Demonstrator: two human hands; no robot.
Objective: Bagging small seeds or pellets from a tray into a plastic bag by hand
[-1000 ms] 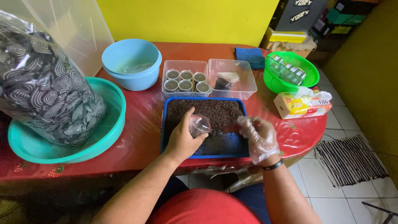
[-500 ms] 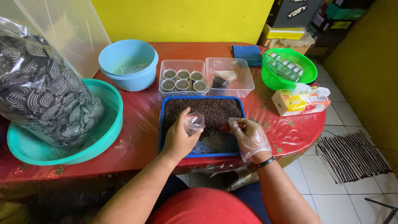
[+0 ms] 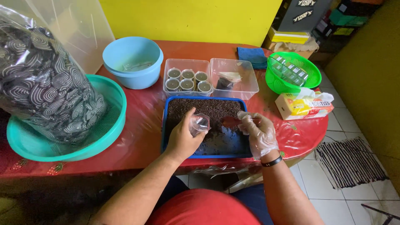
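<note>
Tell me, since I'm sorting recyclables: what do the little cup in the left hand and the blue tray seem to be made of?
The small clear cup in the left hand looks like thin glossy plastic: see-through, with glints. The blue rectangular tray of dark granules seems to be rigid moulded plastic, with an even colour and a smooth rim.

Six filled small cups [image 3: 187, 79] are sitting in one of two clear tubs [image 3: 234, 78]; two bowls [image 3: 132, 62], one green basket [image 3: 293, 73] and one blue tray [image 3: 207, 127] are crowding the desk [image 3: 141, 137].

Small clear cup [image 3: 200, 123] tilted over blue tray [image 3: 165, 125]; red spoon [image 3: 230, 121], perhaps, beside it.
</note>
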